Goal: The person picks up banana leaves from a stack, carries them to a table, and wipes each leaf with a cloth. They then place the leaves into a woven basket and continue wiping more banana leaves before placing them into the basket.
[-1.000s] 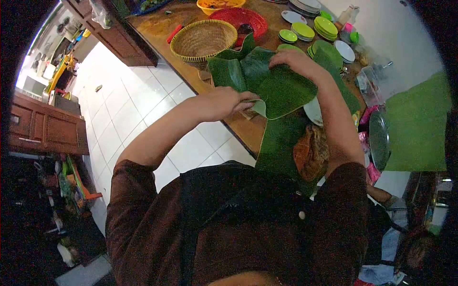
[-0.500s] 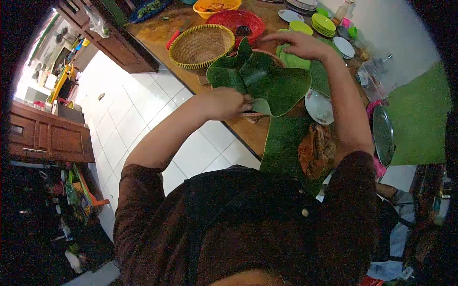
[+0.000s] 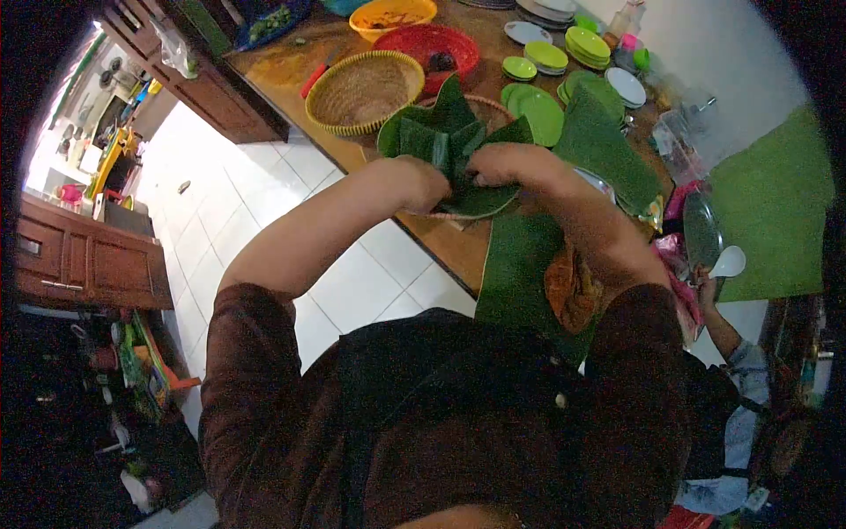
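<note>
If the left hand [image 3: 425, 183] or right hand [image 3: 500, 165] pushes too hard, the leaf [image 3: 451, 113] could rip; I can't tell their grip.

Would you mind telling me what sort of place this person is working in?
Most likely a kitchen or food-preparation room, perhaps in a home. The stacked light-green plates and the yellow-rimmed woven basket on the wooden table suggest it, as does the white ladle at the side.
</note>
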Available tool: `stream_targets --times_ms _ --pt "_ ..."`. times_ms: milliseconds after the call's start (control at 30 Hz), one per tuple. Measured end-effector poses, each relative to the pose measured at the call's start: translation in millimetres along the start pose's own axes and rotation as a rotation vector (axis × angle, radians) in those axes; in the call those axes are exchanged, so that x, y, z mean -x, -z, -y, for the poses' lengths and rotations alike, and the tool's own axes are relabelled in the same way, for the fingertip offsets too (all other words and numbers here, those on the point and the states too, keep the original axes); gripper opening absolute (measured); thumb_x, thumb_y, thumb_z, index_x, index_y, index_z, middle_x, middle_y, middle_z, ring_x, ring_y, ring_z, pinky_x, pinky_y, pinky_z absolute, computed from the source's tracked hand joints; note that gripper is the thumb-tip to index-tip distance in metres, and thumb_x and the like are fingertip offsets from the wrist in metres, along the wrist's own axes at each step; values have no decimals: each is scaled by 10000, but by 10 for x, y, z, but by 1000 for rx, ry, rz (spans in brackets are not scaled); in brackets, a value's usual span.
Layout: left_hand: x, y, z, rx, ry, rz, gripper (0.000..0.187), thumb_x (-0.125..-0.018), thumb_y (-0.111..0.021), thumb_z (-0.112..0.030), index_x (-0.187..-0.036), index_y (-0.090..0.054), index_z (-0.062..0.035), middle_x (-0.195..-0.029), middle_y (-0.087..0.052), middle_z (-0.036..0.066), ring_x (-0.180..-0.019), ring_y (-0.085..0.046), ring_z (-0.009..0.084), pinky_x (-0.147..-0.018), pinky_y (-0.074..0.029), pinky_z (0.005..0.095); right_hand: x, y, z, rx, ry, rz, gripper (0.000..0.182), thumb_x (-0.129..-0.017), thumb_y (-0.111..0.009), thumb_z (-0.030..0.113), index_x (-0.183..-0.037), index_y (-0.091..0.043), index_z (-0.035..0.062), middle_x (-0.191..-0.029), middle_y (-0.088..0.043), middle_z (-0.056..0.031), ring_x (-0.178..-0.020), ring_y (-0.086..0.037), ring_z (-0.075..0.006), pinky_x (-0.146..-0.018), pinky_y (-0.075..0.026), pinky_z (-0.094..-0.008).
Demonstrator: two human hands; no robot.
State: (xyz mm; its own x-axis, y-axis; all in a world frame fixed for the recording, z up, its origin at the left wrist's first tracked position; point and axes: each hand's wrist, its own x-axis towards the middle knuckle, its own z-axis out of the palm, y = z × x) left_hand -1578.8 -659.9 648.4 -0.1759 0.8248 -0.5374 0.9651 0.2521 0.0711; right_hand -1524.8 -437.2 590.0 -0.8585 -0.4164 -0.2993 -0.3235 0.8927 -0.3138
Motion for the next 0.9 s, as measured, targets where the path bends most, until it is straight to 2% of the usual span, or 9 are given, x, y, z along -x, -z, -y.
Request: stream_targets --times_ms 167,267,333,367,467,533,767,833,900 --pt "665 448 152 193 -148 -59 320 -875 -507 -175 -1181 -590 -133 -1175 -601 148 -1050 -592 304 -905 -463 402 659 622 800 10 32 -259 330 -856 -574 264 -1122 -595 68 -1086 -614 -141 -1029 -574 -318 -852 -460 -416" --pt "685 480 148 402 -217 -267 348 -863 -547 -180 -1202 -574 -107 -1146 -609 153 -1031 -591 323 -882 -468 409 1090 529 1203 -232 115 -448 405 -806 -651 315 -1124 -585 73 -1096 -604 -111 -1056 -554 -293 -913 -416 -419" --pt "484 481 45 225 -143 -341 364 -857 -555 -169 -1211 -545 -86 -1099 -615 174 -991 -592 360 -859 -471 432 1102 245 1227 6 40 -493 473 -754 -708 337 -1145 -580 103 -1102 -602 -97 -1055 -549 -276 -971 -364 -458" --pt "277 425 38 224 -145 -343 364 -857 -555 -169 -1211 -545 -86 -1099 -615 174 -991 -592 360 -859 -471 432 1043 40 1155 97 -10 -551 454 -718 -735 223 -1125 -577 100 -1092 -594 -86 -1065 -533 -265 -1016 -312 -484" --pt "-298 214 -8 91 -105 -557 389 -851 -579 -244 -1209 -532 -98 -1021 -632 175 -973 -602 335 -824 -484 432 939 -168 1177 210 -144 -606 437 -689 -726 150 -1094 -576 85 -1079 -581 -79 -1081 -516 -254 -1032 -298 -493" --pt "-467 209 -101 147 119 -613 408 -824 -610 -258 -1180 -527 -75 -967 -641 181 -961 -608 343 -796 -494 445 926 -169 1206 229 -151 -611 423 -675 -721 130 -1070 -577 80 -1059 -577 -75 -1079 -513 -254 -1033 -297 -495" --pt "-809 299 82 111 211 -477 285 -832 -537 -161 -1075 -565 -15 -965 -645 184 -920 -624 353 -781 -499 470 944 -214 1438 189 -78 -770 438 -708 -684 108 -1119 -536 99 -1111 -539 -67 -1120 -474 -259 -1056 -271 -506" --pt "-708 400 97 291 282 -718 244 -843 -498 -139 -1030 -586 -9 -959 -642 199 -917 -621 364 -794 -496 469 917 -286 1443 185 -113 -737 461 -719 -678 112 -1152 -520 100 -1134 -529 -70 -1135 -462 -264 -1062 -263 -508" --pt "-819 314 197 271 249 -756 237 -851 -506 -160 -1017 -590 -12 -957 -639 204 -924 -616 370 -797 -493 469 917 -321 1449 182 -136 -692 485 -730 -672 117 -1184 -504 100 -1157 -519 -74 -1150 -451 -268 -1068 -254 -510"
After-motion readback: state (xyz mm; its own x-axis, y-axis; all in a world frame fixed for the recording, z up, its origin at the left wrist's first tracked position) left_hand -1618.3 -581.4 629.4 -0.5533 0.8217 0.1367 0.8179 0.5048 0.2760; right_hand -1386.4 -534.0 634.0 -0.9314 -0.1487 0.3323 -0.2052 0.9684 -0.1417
